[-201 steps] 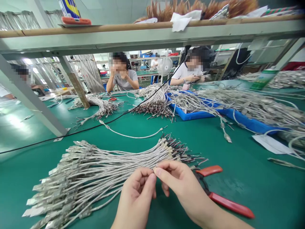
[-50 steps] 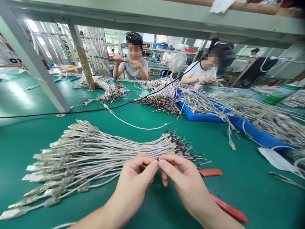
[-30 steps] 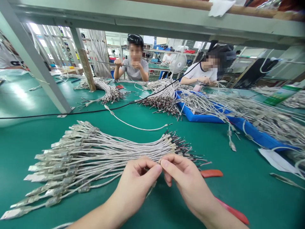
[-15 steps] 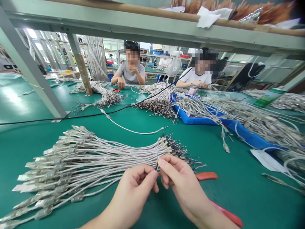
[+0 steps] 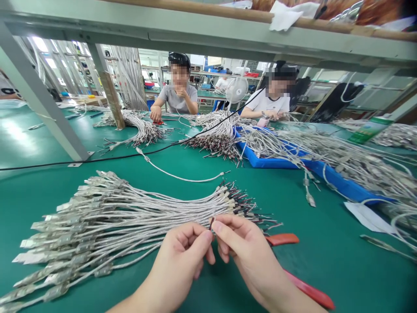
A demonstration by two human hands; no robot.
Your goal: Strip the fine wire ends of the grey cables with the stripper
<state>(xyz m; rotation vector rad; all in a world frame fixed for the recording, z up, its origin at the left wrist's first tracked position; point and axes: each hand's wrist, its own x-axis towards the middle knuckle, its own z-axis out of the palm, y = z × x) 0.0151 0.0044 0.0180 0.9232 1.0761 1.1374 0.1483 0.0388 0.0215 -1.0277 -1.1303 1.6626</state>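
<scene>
My left hand [image 5: 185, 252] and my right hand [image 5: 243, 245] meet low in the middle, thumbs and fingertips pinched together. Between them shows a short dark red and black wire [image 5: 211, 223], gripped from both sides; the rest of it is hidden by my fingers. Just beyond lies a fanned bundle of white braided cables [image 5: 163, 213], with clear-covered metal plugs [image 5: 61, 226] to the left and stripped-back red and black ends [image 5: 243, 200] to the right. Partly behind my right hand is a hand tool with red handles [image 5: 309, 289].
A single white cable [image 5: 182, 178] lies past the bundle. A black cord [image 5: 143, 154] crosses the green table. Blue trays [image 5: 270, 163] heaped with cables stand at right. Shelf posts [image 5: 55, 104] rise at left, a beam [image 5: 208, 32] runs overhead. Two co-workers [image 5: 179, 93] sit opposite.
My hands have shifted very slightly left, still pinching the wire, whose exposed part is tilted a little more. The left co-worker's hand has moved onto a red-handled tool. The view has shifted slightly.
</scene>
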